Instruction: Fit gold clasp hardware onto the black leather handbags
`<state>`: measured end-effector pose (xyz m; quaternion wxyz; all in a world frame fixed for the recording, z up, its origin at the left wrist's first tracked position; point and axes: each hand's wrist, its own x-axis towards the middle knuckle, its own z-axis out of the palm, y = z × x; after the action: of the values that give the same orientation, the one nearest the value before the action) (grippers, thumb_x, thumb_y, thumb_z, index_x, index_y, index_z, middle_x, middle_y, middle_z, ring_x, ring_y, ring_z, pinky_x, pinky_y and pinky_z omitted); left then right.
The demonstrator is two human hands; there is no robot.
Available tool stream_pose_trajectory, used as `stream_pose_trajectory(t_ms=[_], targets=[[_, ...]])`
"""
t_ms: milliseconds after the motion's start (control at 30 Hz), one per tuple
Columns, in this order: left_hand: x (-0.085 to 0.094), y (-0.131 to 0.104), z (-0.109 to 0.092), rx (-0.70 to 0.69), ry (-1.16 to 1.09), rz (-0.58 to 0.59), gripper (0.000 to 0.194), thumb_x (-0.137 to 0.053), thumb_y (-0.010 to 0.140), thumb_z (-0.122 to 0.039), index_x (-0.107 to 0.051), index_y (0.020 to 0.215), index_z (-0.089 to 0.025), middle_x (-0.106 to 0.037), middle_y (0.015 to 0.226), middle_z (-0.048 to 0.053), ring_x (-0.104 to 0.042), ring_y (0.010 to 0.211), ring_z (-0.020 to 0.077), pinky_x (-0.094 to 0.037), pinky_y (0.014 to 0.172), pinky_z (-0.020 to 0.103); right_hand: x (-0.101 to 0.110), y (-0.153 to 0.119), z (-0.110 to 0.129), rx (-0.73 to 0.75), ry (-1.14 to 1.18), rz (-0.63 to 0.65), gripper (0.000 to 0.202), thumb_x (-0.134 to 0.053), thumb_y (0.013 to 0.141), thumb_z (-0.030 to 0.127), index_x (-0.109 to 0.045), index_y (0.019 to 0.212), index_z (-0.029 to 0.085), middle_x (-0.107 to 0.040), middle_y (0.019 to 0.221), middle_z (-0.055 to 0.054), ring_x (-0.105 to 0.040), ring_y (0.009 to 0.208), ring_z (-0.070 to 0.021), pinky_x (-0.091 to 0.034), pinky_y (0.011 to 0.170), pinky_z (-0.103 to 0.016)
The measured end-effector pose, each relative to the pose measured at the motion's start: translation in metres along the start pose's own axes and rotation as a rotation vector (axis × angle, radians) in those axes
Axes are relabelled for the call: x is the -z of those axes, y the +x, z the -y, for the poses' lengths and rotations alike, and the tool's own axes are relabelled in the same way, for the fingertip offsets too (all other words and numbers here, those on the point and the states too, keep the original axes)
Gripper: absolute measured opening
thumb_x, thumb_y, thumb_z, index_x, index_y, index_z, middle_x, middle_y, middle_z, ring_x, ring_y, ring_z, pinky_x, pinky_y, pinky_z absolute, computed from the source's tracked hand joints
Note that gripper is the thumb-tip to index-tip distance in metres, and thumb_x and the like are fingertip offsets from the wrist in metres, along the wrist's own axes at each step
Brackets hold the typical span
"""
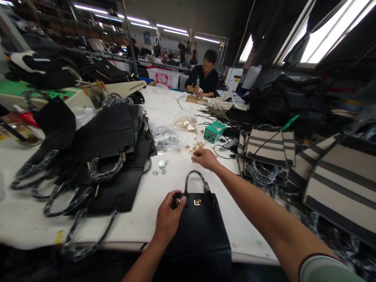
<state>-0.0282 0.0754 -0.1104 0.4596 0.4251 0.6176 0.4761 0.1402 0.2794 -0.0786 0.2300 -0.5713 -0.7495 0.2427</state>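
A small black handbag (202, 231) with a gold clasp lies on the white table (164, 184) in front of me, handle pointing away. My left hand (169, 217) grips its top left corner, thumb against a small gold fitting. My right hand (204, 158) reaches out over the table, fingers pinched at a scatter of small gold metal parts (197, 147). Whether it holds one of them I cannot tell. A few silver parts (161, 166) lie just left of it.
A pile of black bags (105, 156) with wrapped handles fills the left. Striped beige bags (270, 147) stack at right. A green box (214, 131) and plastic packets of fittings (186, 124) lie farther back. Another person (204, 78) sits working at the far end.
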Motion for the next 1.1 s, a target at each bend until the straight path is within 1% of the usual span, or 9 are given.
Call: stream_pose_trajectory(t_ms=[100, 167, 267, 400, 533, 633, 800, 933, 1100], targets=[[0.001, 0.000, 0.001, -0.014, 0.050, -0.013, 0.050, -0.067, 0.076, -0.058, -0.067, 0.105, -0.017, -0.063, 0.073, -0.001, -0.056, 0.067, 0.0167, -0.047, 0.065, 0.027, -0.002, -0.011, -0.003, -0.005, 0.093, -0.090, 0.034, -0.065, 0.082, 0.033, -0.069, 0.112, 0.019, -0.073, 0.092, 0.000, -0.064, 0.079, -0.0124, -0.046, 0.075, -0.022], [0.001, 0.001, 0.002, -0.022, 0.073, -0.018, 0.052, -0.067, 0.075, -0.060, -0.067, 0.105, -0.018, -0.063, 0.072, -0.001, -0.057, 0.067, 0.0170, -0.046, 0.065, 0.027, 0.004, -0.015, -0.012, -0.023, 0.135, -0.152, 0.038, -0.061, 0.085, 0.036, -0.066, 0.118, 0.019, -0.073, 0.098, -0.001, -0.065, 0.081, -0.0125, -0.048, 0.076, -0.022], [0.001, 0.003, 0.005, -0.033, 0.107, -0.012, 0.052, -0.066, 0.076, -0.061, -0.066, 0.107, -0.018, -0.063, 0.071, -0.002, -0.058, 0.069, 0.0176, -0.045, 0.065, 0.027, 0.024, -0.025, -0.038, -0.085, 0.144, -0.229, 0.032, -0.054, 0.088, 0.037, -0.070, 0.108, 0.018, -0.073, 0.095, -0.002, -0.066, 0.082, -0.0146, -0.049, 0.075, -0.024], [0.001, 0.004, 0.005, -0.046, 0.161, -0.008, 0.051, -0.065, 0.078, -0.061, -0.065, 0.107, -0.019, -0.066, 0.076, -0.001, -0.060, 0.073, 0.0187, -0.046, 0.068, 0.028, 0.054, -0.049, -0.087, -0.185, 0.082, -0.291, 0.028, -0.051, 0.088, 0.031, -0.071, 0.101, 0.016, -0.074, 0.092, -0.004, -0.066, 0.085, -0.0179, -0.048, 0.077, -0.026], [0.000, 0.005, 0.003, -0.033, 0.185, -0.012, 0.054, -0.066, 0.075, -0.063, -0.065, 0.107, -0.019, -0.066, 0.077, 0.000, -0.060, 0.075, 0.0207, -0.045, 0.067, 0.028, 0.058, -0.069, -0.115, -0.217, 0.007, -0.252, 0.022, -0.058, 0.083, 0.026, -0.074, 0.095, 0.017, -0.074, 0.094, -0.005, -0.066, 0.088, -0.0188, -0.046, 0.082, -0.027], [-0.001, 0.006, 0.002, -0.010, 0.197, -0.011, 0.057, -0.067, 0.073, -0.064, -0.065, 0.108, -0.019, -0.067, 0.080, 0.001, -0.061, 0.079, 0.0229, -0.046, 0.067, 0.029, 0.049, -0.067, -0.118, -0.220, -0.037, -0.214, 0.023, -0.060, 0.084, 0.024, -0.074, 0.102, 0.018, -0.074, 0.099, -0.005, -0.065, 0.093, -0.0186, -0.045, 0.086, -0.027], [-0.002, 0.005, 0.001, 0.006, 0.197, -0.006, 0.060, -0.067, 0.070, -0.067, -0.065, 0.106, -0.019, -0.065, 0.072, -0.001, -0.059, 0.070, 0.0211, -0.047, 0.065, 0.029, 0.036, -0.034, -0.112, -0.250, -0.092, -0.169, 0.029, -0.056, 0.093, 0.030, -0.066, 0.118, 0.018, -0.069, 0.113, -0.008, -0.063, 0.103, -0.0200, -0.046, 0.092, -0.035], [-0.002, 0.004, -0.001, -0.013, 0.225, -0.024, 0.060, -0.068, 0.068, -0.068, -0.067, 0.103, -0.019, -0.066, 0.071, -0.001, -0.060, 0.069, 0.0204, -0.047, 0.065, 0.028, 0.030, -0.010, -0.111, -0.300, -0.128, -0.130, 0.030, -0.056, 0.095, 0.039, -0.064, 0.116, 0.018, -0.066, 0.118, -0.008, -0.061, 0.107, -0.0222, -0.047, 0.095, -0.044], [-0.001, 0.005, 0.001, -0.014, 0.208, 0.008, 0.058, -0.066, 0.072, -0.066, -0.065, 0.106, -0.019, -0.067, 0.076, 0.001, -0.060, 0.072, 0.0206, -0.048, 0.067, 0.028, 0.031, -0.003, -0.109, -0.356, -0.135, -0.145, 0.026, -0.060, 0.092, 0.037, -0.065, 0.109, 0.018, -0.063, 0.119, -0.008, -0.060, 0.106, -0.0227, -0.046, 0.094, -0.044]])
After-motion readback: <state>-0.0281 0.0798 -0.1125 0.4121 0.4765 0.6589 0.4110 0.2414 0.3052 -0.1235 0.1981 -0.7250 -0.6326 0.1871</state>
